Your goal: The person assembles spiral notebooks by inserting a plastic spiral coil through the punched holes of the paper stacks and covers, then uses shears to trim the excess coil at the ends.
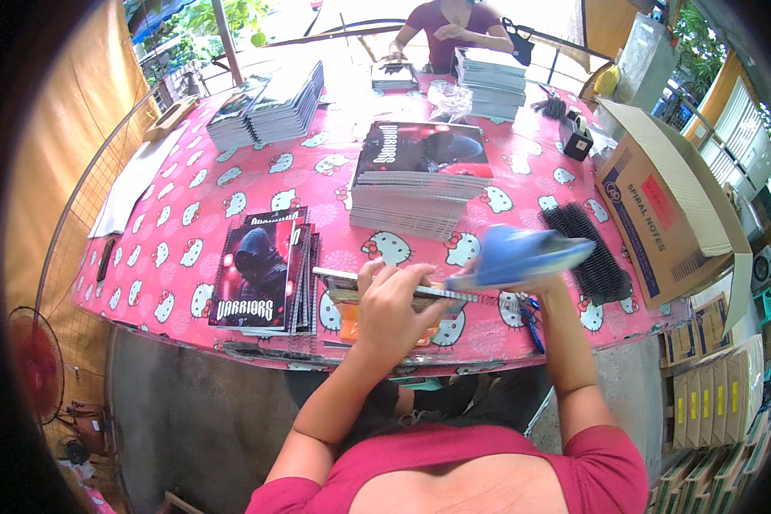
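A thin notebook [343,279] stands edge-on above the front of the table, gripped by my left hand [394,304]. A dark spiral coil [487,299] runs along its edge toward the right. My right hand [541,286] is closed around a flat blue thing [527,257], smeared by motion, its kind unclear; it hovers just above the coil's right end. Blue-handled pliers [534,327] lie beside my right wrist. Something orange [349,325] shows under the notebook. Left of my hands sits a small pile of notebooks [257,270] with a hooded figure on the cover.
A tall notebook stack [420,201] stands mid-table, with more stacks [287,107] behind. Black spiral coils [587,257] lie right, beside an open cardboard box [660,206] and tape dispenser [576,137]. A phone [105,259] lies left. Another person [458,34] works across the pink table.
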Action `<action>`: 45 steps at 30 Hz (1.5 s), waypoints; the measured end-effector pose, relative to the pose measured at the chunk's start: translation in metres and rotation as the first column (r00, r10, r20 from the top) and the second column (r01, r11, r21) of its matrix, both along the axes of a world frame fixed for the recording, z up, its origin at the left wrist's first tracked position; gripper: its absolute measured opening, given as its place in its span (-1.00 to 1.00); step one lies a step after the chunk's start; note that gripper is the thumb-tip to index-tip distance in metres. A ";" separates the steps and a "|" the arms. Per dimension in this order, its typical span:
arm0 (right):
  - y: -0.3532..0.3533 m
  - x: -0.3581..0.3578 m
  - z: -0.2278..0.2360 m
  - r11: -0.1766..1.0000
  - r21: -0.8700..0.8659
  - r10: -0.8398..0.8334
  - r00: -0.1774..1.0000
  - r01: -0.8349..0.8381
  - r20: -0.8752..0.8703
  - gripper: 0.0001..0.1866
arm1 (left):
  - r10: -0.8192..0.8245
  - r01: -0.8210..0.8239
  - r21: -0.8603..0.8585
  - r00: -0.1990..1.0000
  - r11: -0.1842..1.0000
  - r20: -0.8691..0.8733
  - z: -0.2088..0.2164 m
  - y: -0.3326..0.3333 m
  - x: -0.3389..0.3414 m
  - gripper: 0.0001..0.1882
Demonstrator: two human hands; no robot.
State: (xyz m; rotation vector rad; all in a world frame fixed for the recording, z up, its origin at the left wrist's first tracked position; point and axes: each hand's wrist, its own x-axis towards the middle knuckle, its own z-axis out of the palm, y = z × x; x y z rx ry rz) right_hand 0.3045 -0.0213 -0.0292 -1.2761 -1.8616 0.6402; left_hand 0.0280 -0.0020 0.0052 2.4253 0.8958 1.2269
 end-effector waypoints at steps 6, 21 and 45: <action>0.008 -0.021 0.023 0.990 -0.050 0.111 0.941 -0.134 -0.319 -0.60 | 0.253 -0.253 0.009 0.964 0.967 -0.088 0.005 0.009 -0.027 -0.64; 0.029 -0.066 0.022 0.985 -0.041 0.132 0.878 -0.170 -0.461 -0.69 | 0.114 -0.113 -0.018 0.992 0.993 0.052 0.003 0.024 -0.041 -0.70; 0.086 -0.117 0.037 0.995 -0.022 -0.082 0.909 0.099 0.408 -0.59 | 0.266 0.338 -0.608 0.674 0.718 0.689 -0.039 0.039 -0.085 -0.57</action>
